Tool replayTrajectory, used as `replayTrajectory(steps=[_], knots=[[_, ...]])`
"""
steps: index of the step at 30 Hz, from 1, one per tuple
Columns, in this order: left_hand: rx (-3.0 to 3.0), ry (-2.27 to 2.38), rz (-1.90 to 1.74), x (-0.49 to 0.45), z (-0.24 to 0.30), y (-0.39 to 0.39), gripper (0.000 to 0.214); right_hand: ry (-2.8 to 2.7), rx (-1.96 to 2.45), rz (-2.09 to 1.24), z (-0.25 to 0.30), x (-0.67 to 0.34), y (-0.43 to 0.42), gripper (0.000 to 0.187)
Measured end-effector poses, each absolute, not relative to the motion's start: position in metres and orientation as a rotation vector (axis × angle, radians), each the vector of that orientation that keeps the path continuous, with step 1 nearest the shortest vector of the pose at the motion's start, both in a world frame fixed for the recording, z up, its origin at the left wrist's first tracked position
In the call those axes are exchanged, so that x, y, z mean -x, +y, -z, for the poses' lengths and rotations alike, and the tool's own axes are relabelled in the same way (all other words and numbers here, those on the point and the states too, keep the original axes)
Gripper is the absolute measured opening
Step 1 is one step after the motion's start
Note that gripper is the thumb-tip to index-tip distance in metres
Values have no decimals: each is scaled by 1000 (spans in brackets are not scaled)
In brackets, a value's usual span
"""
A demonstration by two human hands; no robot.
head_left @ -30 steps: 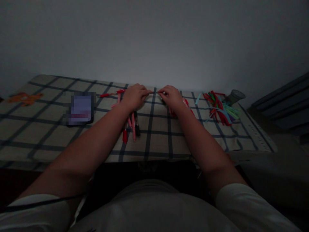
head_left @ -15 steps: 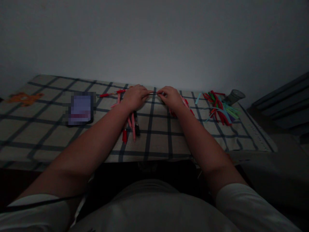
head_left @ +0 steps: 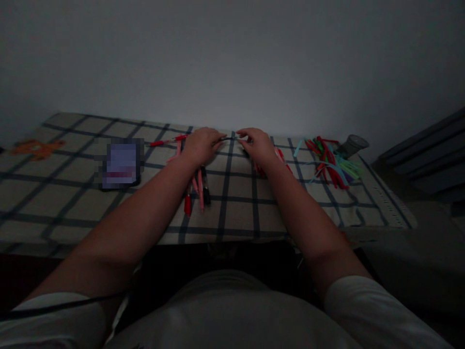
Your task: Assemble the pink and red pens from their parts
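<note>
My left hand (head_left: 205, 144) pinches a thin dark stick (head_left: 229, 138) between thumb and fingers, near the table's far edge. The stick looks pen-like, but its kind is too small and dim to tell. Just right of the stick's pale end, my right hand (head_left: 256, 144) holds its thumb and forefinger apart. Pink and red pens (head_left: 199, 189) and a black-capped pen (head_left: 206, 186) lie under and in front of my left wrist. A red pen (head_left: 163, 142) rests to the left of that hand. Beside my right wrist are more red and pink pens (head_left: 281, 157), partly hidden.
A tablet-like device (head_left: 121, 165), blurred out, lies on the checked tablecloth (head_left: 232, 208). An orange object (head_left: 38, 149) is at the far left. On the right lie colourful strips (head_left: 329, 165) next to a tipped dark see-through cup (head_left: 354, 144). A wall (head_left: 232, 63) stands behind.
My right thumb and forefinger have parted from their pinch on the stick. A pale end of the stick now shows between the hands. My left hand has barely moved.
</note>
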State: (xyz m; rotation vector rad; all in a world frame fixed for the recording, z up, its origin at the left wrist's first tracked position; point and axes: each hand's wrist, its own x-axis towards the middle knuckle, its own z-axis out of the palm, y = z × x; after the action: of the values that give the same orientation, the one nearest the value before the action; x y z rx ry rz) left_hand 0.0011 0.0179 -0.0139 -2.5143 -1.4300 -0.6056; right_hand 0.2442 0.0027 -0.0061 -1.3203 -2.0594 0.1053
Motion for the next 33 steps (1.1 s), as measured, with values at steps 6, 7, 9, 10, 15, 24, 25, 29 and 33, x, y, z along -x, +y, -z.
replayTrajectory(steps=[6, 7, 9, 10, 15, 24, 25, 29, 33], knots=[[2501, -1469, 598, -2, 11, 15, 40, -2000, 1347, -92, 11, -250, 9, 44], [2504, -1484, 594, -2, 10, 14, 40, -1994, 1365, -80, 12, -251, 10, 44], [2507, -1517, 584, -4, 8, 12, 41, -1988, 1414, -58, 13, -252, 12, 43], [2508, -1531, 581, -4, 6, 11, 41, -1995, 1442, -55, 14, -252, 13, 41], [2518, -1540, 581, -5, 4, 9, 41, -2090, 1578, -66, 20, -254, 14, 35], [2516, -1463, 639, -2, 11, 15, 39, -2298, 1748, 35, 13, -252, 5, 28], [2516, -1472, 630, -2, 11, 15, 40, -2308, 1777, 22, 10, -251, 2, 29], [2505, -1509, 599, -4, 9, 13, 42, -2290, 1797, -51, 0, -245, -6, 33], [2494, -1516, 583, -4, 8, 12, 43, -2117, 1680, -144, 3, -244, -2, 34]])
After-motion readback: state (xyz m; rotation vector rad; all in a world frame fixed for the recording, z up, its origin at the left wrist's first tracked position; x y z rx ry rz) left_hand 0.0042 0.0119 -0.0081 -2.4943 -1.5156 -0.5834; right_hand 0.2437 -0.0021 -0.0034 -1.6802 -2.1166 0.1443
